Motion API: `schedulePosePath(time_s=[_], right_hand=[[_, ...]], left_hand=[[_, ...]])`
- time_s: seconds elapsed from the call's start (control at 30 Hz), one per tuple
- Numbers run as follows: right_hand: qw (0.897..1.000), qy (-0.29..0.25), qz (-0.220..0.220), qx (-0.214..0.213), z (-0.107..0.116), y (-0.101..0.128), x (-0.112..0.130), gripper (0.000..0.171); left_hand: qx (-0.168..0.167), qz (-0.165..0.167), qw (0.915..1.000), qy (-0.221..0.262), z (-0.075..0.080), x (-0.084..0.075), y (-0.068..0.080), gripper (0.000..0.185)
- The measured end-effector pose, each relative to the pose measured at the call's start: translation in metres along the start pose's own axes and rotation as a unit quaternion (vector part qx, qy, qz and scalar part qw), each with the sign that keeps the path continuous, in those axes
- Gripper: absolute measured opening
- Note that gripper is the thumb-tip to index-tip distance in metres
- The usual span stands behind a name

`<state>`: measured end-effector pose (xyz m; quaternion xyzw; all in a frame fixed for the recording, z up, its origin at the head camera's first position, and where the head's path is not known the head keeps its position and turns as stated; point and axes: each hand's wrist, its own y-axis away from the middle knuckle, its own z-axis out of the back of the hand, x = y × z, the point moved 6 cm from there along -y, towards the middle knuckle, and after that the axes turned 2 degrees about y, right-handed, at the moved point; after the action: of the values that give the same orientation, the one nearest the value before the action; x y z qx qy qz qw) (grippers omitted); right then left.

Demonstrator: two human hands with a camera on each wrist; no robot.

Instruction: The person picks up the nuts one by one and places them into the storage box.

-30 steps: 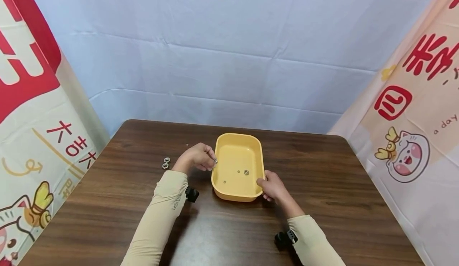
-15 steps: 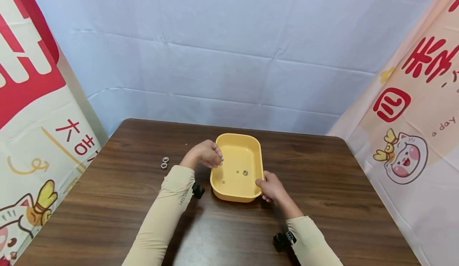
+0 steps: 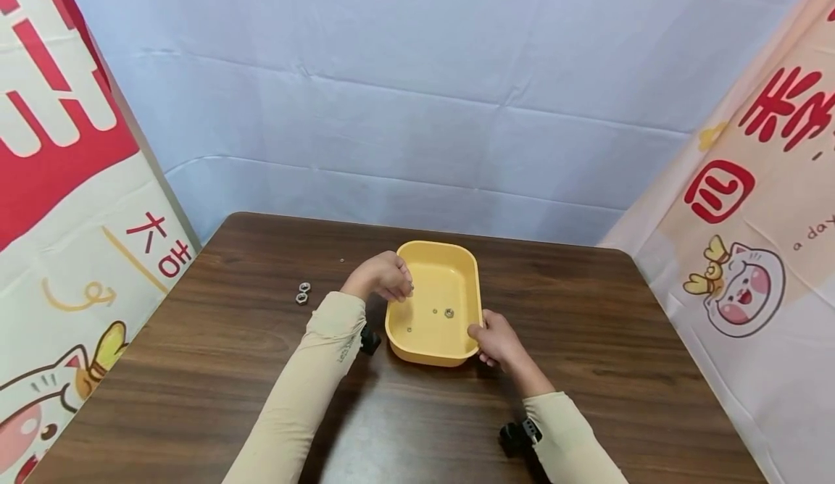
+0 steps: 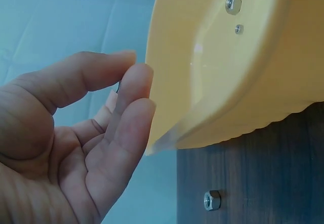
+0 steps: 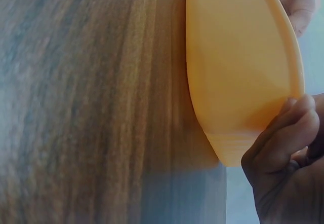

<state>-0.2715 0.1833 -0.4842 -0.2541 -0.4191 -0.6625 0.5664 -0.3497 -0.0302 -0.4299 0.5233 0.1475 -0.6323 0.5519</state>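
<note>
Head view: left hand (image 3: 381, 278) pinches nut over yellow tray (image 3: 471, 275) rim

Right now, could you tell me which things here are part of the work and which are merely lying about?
In use:
- yellow tray, gripped at its near corner by the right hand
- left hand, fingertips over the tray's left rim
- nuts in the tray
- two nuts on the table

Lying about:
- printed banners
- blue backdrop

The head camera is looking down from above at the whole table (image 3: 196, 368) — both wrist cameras are viewing the yellow tray (image 3: 471, 281) very closely, from opposite sides.
</note>
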Motion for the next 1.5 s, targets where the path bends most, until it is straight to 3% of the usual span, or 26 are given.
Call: schedulePosePath(time_s=[0.53, 0.8, 1.1, 1.23, 1.5], right_hand=[[1.000, 0.009, 0.007, -0.001, 0.001, 0.004, 0.004, 0.010], [1.000, 0.004, 0.003, -0.001, 0.000, 0.004, 0.003, 0.012], [1.000, 0.010, 0.004, -0.004, 0.001, 0.002, 0.005, 0.012], [1.000, 0.004, 0.003, -0.002, 0.002, 0.003, 0.006, 0.013], [1.000, -0.002, 0.005, 0.000, 0.000, 0.003, 0.005, 0.013]], left_hand=[[-0.008, 0.014, 0.9949, -0.100, -0.010, -0.015, -0.007, 0.014], [-0.003, 0.027, 0.9952, -0.094, -0.015, -0.019, -0.011, 0.011], [0.003, 0.018, 0.9978, -0.064, -0.019, -0.026, -0.015, 0.010], [0.001, 0.024, 0.9972, -0.071, -0.024, -0.029, -0.018, 0.003], [0.001, 0.042, 0.9949, -0.092, -0.031, -0.028, -0.024, 0.007]])
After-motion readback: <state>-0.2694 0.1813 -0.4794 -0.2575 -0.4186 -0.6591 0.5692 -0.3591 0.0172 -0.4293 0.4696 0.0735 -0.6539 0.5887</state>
